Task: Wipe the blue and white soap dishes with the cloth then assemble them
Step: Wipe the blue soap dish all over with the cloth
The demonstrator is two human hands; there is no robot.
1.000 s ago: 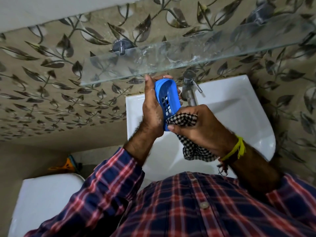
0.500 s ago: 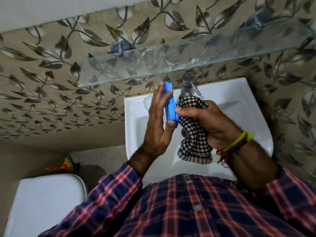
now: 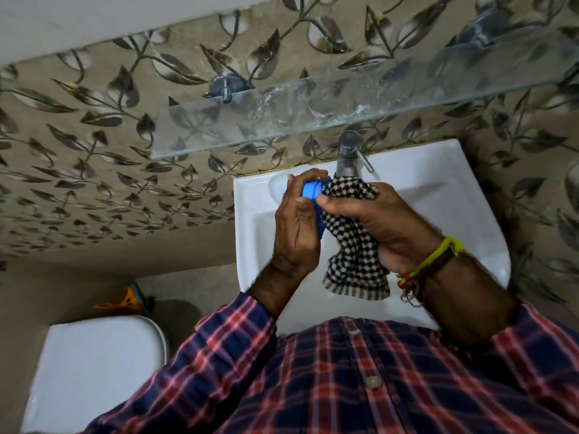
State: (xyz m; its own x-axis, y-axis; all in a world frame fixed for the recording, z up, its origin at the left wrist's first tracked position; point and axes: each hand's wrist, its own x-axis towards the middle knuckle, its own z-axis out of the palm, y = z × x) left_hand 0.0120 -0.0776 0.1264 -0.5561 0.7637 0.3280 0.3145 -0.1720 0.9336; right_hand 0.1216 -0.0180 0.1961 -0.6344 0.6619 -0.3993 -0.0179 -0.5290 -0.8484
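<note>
Over the sink (image 3: 445, 195), left hand (image 3: 294, 227) grips blue dish (image 3: 310, 190) — cloth (image 3: 351, 242) against it.

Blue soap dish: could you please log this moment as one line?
left hand: holds blue soap dish | right hand: presses checked cloth on it | over sink

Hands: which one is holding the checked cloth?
The right hand, the one with the yellow thread band at its wrist, grips the black-and-white checked cloth. The left hand holds the blue plastic soap dish.
</note>
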